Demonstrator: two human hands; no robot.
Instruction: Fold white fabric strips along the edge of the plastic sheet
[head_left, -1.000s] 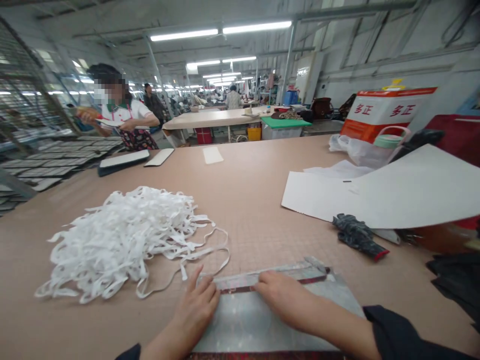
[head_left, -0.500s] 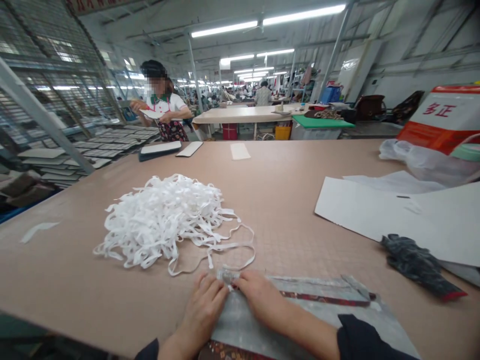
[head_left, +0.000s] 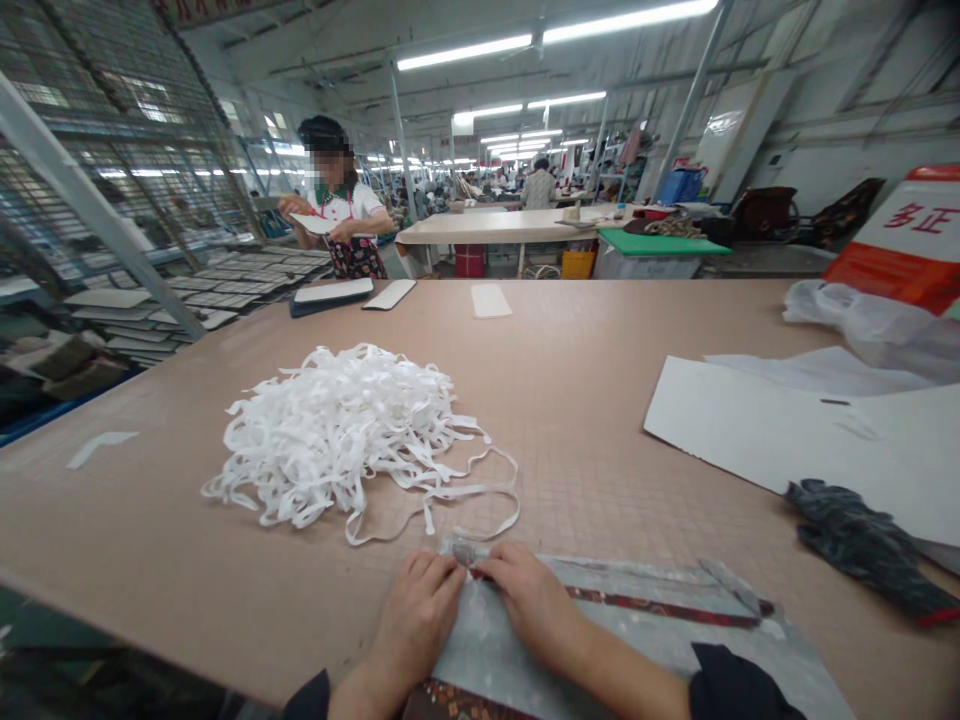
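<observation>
A grey sheet of material (head_left: 517, 660) with a folded top edge showing a dark red patterned strip (head_left: 660, 602) lies at the table's near edge. My left hand (head_left: 416, 620) and my right hand (head_left: 529, 600) both press on its top left corner, fingers curled and close together, pinching the folded edge. A loose heap of white tape (head_left: 337, 430) sits just beyond the hands, one strand looping almost to the sheet's corner.
Large white paper sheets (head_left: 795, 430) and a dark glove (head_left: 862, 550) lie to the right, with a plastic bag (head_left: 862, 315) behind. A person (head_left: 337, 215) stands at the far left by racks of flat panels (head_left: 187, 295). Small pieces (head_left: 491, 300) lie far across the brown table (head_left: 585, 380).
My right hand slid left along the folded edge to meet the left hand at the corner. The view swung left, so things on the table shifted right.
</observation>
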